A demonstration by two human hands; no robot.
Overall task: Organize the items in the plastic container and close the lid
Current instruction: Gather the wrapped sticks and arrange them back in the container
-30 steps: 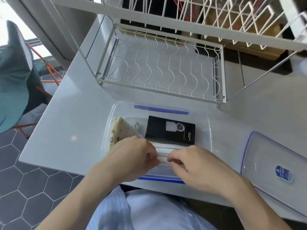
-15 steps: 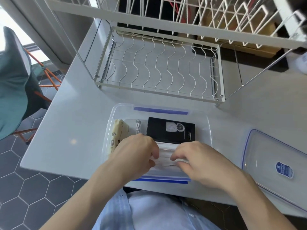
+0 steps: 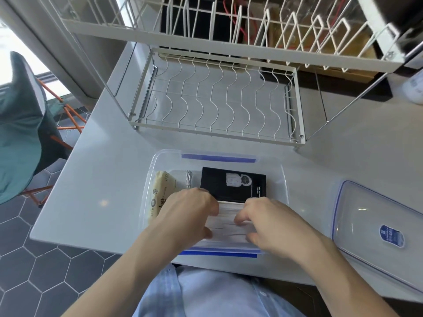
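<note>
A clear plastic container (image 3: 283, 179) with blue clasps sits open on the white counter in front of me. Inside lie a black box (image 3: 233, 183), a coiled white cable (image 3: 188, 178), a yellow wipes packet (image 3: 160, 195) at the left, and a white stack of face masks (image 3: 229, 223) along the near side. My left hand (image 3: 187, 213) grips the stack's left end and my right hand (image 3: 272, 225) grips its right end, fingers curled over it, both inside the container. The clear lid (image 3: 370, 225) with a blue label lies flat to the right.
A white wire dish rack (image 3: 217, 99) stands just behind the container, its upper tier overhanging. A teal chair (image 3: 20, 133) with orange legs is off the counter's left edge. A white object (image 3: 414, 88) sits at the far right.
Both hands have moved forward and down into the container with the mask stack, which now lies lower against the black box. The hands have spread slightly apart on it.
</note>
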